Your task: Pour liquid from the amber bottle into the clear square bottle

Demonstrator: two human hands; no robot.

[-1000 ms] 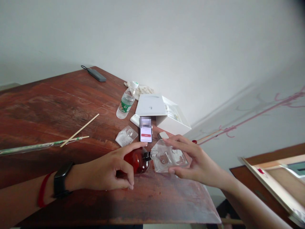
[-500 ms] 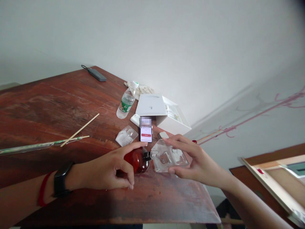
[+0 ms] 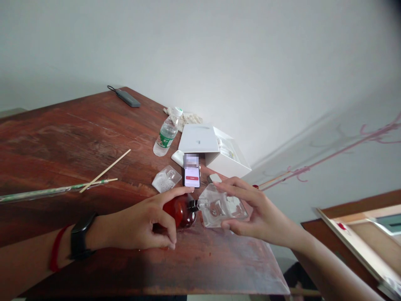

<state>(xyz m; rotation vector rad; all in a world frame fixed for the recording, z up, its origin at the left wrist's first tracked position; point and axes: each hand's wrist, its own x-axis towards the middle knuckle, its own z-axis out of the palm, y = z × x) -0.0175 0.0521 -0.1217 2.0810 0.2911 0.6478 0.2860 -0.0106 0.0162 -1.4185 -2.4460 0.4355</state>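
Left hand (image 3: 147, 221): arched over red bottle (image 3: 178, 212); we cannot tell its grip.
Right hand (image 3: 255, 209): pinching clear bottle (image 3: 216, 211), neck at black cap (image 3: 193, 205).
Change: we see none; both bottles stay aligned near phone (image 3: 192, 177).

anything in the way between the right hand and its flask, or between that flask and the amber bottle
Nothing visible stands between the right hand and the flask; the hand is directly on it. Between flask and amber bottle, only the bottle's black neck shows, close up to the flask.
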